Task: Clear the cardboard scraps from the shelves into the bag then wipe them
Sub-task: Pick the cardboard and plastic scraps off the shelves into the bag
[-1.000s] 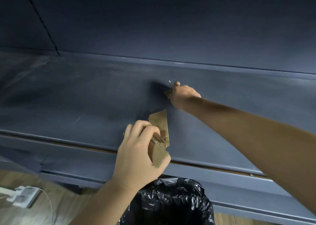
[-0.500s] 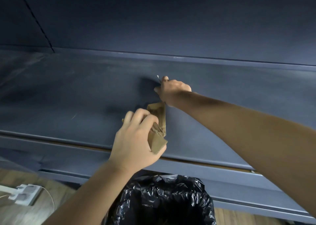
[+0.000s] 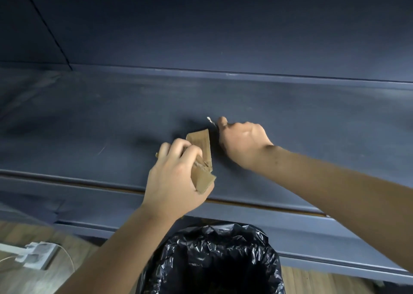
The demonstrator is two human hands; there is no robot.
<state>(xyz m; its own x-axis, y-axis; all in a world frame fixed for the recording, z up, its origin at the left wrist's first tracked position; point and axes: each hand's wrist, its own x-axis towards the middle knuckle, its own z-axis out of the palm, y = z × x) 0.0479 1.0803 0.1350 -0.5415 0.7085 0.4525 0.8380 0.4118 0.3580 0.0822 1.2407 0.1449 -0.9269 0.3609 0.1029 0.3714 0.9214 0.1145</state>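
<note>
Partly hidden under the curled fingers of the left hand (image 3: 176, 177), torn cardboard scraps (image 3: 202, 157) were gripped just above the front of the dark blue shelf (image 3: 89, 126). What the right hand (image 3: 242, 142) held could not be told: its fingers were curled underneath, with a whitish sliver (image 3: 210, 121) beside one fingertip. The black bag (image 3: 214, 260) was cut off below the shelf edge; open shelf was seen on both sides.
</note>
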